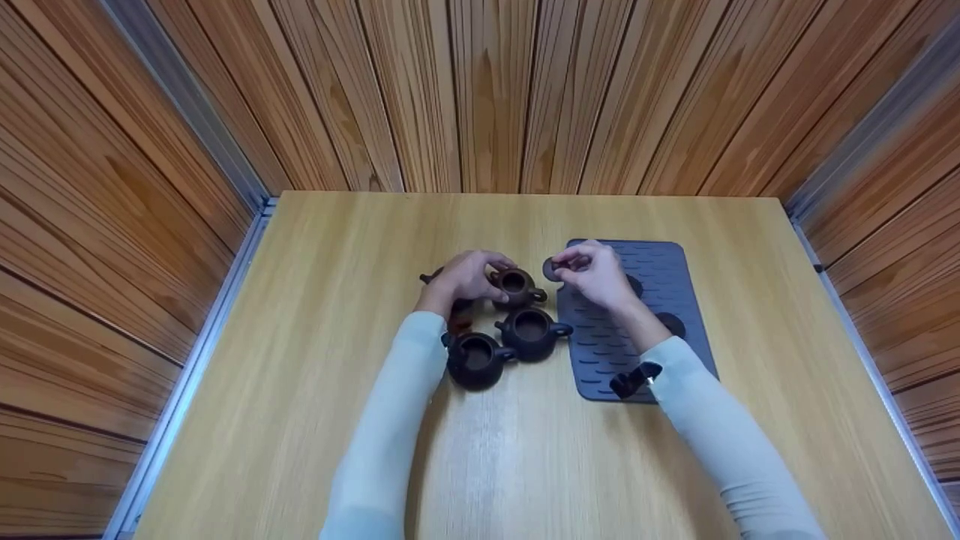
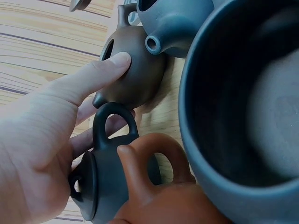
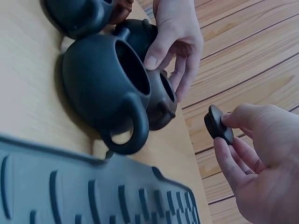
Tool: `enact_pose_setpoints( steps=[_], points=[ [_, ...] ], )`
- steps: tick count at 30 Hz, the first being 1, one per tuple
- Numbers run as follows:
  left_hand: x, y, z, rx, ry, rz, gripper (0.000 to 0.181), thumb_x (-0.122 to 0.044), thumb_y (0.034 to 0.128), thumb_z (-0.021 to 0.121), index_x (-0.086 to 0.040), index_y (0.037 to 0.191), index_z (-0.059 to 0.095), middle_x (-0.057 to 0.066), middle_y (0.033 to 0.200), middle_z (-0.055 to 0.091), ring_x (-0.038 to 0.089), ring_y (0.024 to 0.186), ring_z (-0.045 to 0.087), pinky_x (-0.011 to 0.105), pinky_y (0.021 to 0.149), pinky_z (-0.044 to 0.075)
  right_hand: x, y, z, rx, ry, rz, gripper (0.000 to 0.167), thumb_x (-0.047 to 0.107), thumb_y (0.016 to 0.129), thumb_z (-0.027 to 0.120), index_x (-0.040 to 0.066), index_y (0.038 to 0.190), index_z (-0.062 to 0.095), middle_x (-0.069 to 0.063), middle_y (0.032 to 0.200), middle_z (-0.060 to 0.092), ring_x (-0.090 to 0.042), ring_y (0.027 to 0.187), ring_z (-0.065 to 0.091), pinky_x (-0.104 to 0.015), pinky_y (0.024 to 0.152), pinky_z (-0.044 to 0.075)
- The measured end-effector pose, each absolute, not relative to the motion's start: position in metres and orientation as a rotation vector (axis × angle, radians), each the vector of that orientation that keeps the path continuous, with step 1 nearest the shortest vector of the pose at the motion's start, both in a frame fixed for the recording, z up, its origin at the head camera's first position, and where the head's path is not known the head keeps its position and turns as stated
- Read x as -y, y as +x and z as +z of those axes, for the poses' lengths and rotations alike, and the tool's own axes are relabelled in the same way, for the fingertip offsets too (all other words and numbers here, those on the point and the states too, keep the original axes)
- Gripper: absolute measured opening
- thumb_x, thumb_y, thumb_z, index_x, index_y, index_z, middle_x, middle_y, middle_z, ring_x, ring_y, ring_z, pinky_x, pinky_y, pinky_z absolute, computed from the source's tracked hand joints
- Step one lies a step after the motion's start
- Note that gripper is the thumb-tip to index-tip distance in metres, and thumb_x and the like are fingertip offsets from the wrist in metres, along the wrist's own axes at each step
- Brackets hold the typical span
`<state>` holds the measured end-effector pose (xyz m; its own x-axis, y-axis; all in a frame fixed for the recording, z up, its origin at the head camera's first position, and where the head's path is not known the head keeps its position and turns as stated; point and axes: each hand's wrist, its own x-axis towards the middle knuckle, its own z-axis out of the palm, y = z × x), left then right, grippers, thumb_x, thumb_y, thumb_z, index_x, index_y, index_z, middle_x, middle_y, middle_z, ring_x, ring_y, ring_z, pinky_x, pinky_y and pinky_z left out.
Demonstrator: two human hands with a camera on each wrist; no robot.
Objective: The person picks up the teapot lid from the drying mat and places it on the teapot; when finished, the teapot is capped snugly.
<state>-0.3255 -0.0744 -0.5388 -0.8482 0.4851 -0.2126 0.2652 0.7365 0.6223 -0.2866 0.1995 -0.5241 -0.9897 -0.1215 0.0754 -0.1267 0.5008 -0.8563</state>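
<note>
A brown teapot without a lid (image 1: 516, 283) stands at the back of a group of teapots; the left hand (image 1: 466, 277) holds its side, thumb on the body near the rim (image 2: 133, 70). The right hand (image 1: 598, 279) pinches a small dark lid (image 3: 218, 125) between thumb and fingers, above the mat's back left corner, right of the brown teapot. In the left wrist view, a dark lidded teapot (image 2: 110, 172) lies under the left hand, beside a reddish-brown teapot (image 2: 180, 205).
Two dark lidless teapots (image 1: 531, 335) (image 1: 476, 361) stand nearer the front. A dark grey ridged mat (image 1: 600, 375) lies at the right, bearing two round dark lids (image 1: 671, 324) (image 1: 635, 285) partly behind the right arm. Wooden walls (image 1: 487, 90) enclose the table.
</note>
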Motion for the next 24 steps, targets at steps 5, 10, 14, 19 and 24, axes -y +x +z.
enact_pose_setpoints(
  steps=[5,10,14,19,24],
  points=[
    [0.075,-0.326,-0.539,-2.563,0.567,0.847,0.061,-0.026,0.0960,0.092,-0.026,0.152,0.071,0.006,0.155,0.073,0.030,0.151,0.062,0.050,0.130,0.046,-0.186,-0.289,-0.519,2.741,0.256,1.571,0.021,0.001,0.096,0.082,-0.001,0.117,0.084,-0.018,0.119,0.069,-0.013,0.093,0.066,-0.016,0.071,0.053],
    [0.075,-0.326,-0.539,-2.552,0.566,0.854,0.061,-0.027,0.0962,0.092,-0.025,0.153,0.070,0.006,0.156,0.073,0.032,0.152,0.062,0.051,0.129,0.046,-0.172,-0.290,-0.515,2.752,0.316,1.553,0.022,0.001,0.097,0.082,-0.002,0.118,0.084,-0.022,0.119,0.073,-0.012,0.089,0.066,-0.017,0.073,0.052],
    [0.075,-0.327,-0.538,-2.548,0.563,0.858,0.061,-0.027,0.0963,0.092,-0.025,0.153,0.070,0.007,0.156,0.072,0.031,0.150,0.062,0.051,0.129,0.046,-0.162,-0.290,-0.513,2.766,0.336,1.548,0.021,0.003,0.097,0.082,0.001,0.118,0.085,-0.021,0.122,0.074,-0.014,0.093,0.066,-0.018,0.078,0.051],
    [0.075,-0.327,-0.538,-2.556,0.564,0.855,0.062,-0.027,0.0948,0.093,-0.025,0.153,0.071,0.006,0.156,0.072,0.030,0.146,0.064,0.049,0.127,0.048,-0.154,-0.292,-0.514,2.758,0.327,1.556,0.020,0.003,0.097,0.083,0.001,0.117,0.085,-0.019,0.121,0.073,-0.017,0.096,0.067,-0.020,0.079,0.050],
    [0.075,-0.328,-0.538,-2.564,0.562,0.847,0.062,-0.027,0.0941,0.094,-0.024,0.152,0.071,0.006,0.154,0.073,0.030,0.140,0.067,0.047,0.124,0.051,-0.149,-0.295,-0.519,2.730,0.344,1.590,0.020,0.003,0.096,0.083,-0.001,0.116,0.085,-0.020,0.120,0.073,-0.014,0.092,0.066,-0.019,0.081,0.051]
  ],
)
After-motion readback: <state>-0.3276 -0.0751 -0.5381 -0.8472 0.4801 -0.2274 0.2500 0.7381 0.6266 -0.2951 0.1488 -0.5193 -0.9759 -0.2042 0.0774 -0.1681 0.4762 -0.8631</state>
